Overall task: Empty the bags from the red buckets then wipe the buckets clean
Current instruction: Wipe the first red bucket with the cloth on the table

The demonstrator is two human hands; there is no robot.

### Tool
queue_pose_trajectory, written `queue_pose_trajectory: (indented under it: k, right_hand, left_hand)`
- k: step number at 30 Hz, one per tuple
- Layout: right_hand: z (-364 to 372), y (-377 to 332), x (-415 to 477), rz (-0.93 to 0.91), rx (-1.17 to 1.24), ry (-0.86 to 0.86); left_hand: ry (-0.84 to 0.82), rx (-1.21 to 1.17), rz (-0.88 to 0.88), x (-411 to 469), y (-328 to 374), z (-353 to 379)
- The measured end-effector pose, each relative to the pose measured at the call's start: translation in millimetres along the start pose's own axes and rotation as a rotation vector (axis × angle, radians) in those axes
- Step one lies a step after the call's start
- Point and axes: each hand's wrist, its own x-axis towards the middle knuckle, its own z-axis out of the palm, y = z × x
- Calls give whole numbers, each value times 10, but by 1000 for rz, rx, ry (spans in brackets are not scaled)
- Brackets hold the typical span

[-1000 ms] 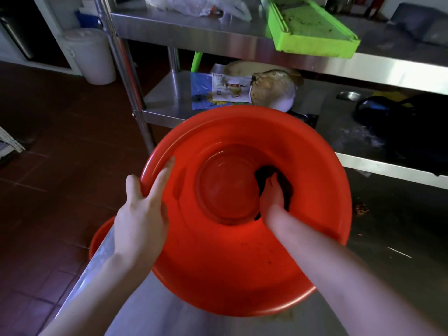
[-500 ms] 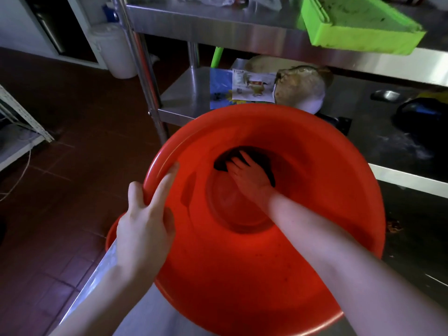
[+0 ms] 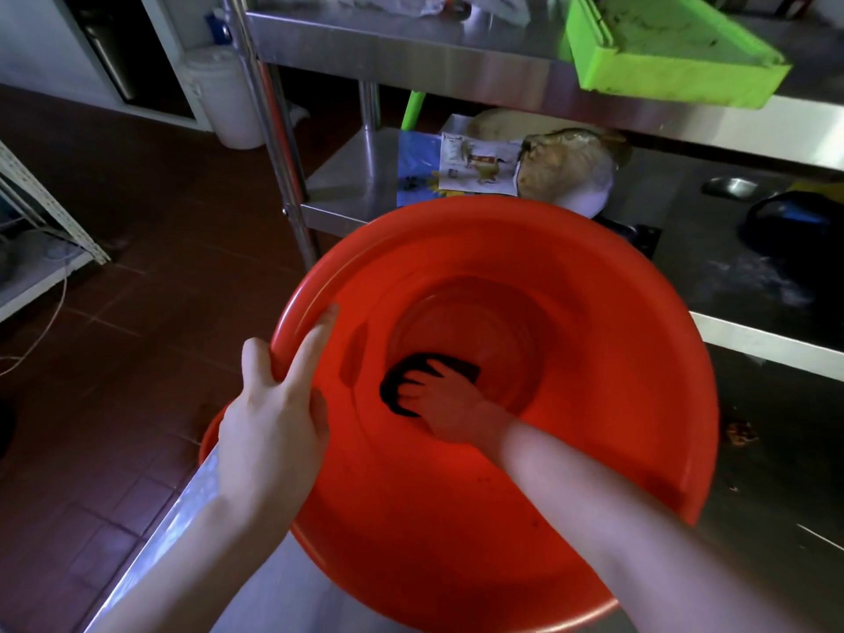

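Note:
A big red bucket is tilted toward me over the steel table edge, its inside showing. My left hand grips its left rim, thumb outside and fingers inside. Deep in the bucket, my right hand presses a dark cloth against the lower left of the bottom. The rim of a second red bucket peeks out below the first, mostly hidden.
A steel table runs under the bucket. Behind stands a steel shelf rack with a green tray, papers, a bowl and dark bags. A white bin sits on the brown tiled floor at left.
My right hand has swept the cloth from the right side, over the top, down to the lower left of the bucket bottom. The left hand keeps its grip on the rim.

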Motion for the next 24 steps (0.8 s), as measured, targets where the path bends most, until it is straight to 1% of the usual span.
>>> queue_pose_trajectory:
  k: [2,6,10,13,15,17,21,24]
  right_hand:
    - [-89,84,100,48,-10,33]
    - [-327,412,202,307,72,149]
    - [-200,751,-186,565,136,195]
    - [13,694,-482,691,193,197]
    - [74,516,-576,748,250,146]
    - [95,302,-626,714,305,62]
    - [96,-214,-665,481,336,-92]
    - [-163,-316,-583,401,463,-181]
  left_hand:
    - [-7,5,-2,2,-6,4]
    - [-2,17,-18,9,-7,11]
    - [-12,20,-28,-2,-3,8]
    - [-2,23,-31,-3,-12,12]
    - [11,17,-28,-14,-1,12]
    - [22,19,-34,-31,23,20]
    - [5,25,-42,-66,46,7]
    - [-33,23,-38,-102,5,-46]
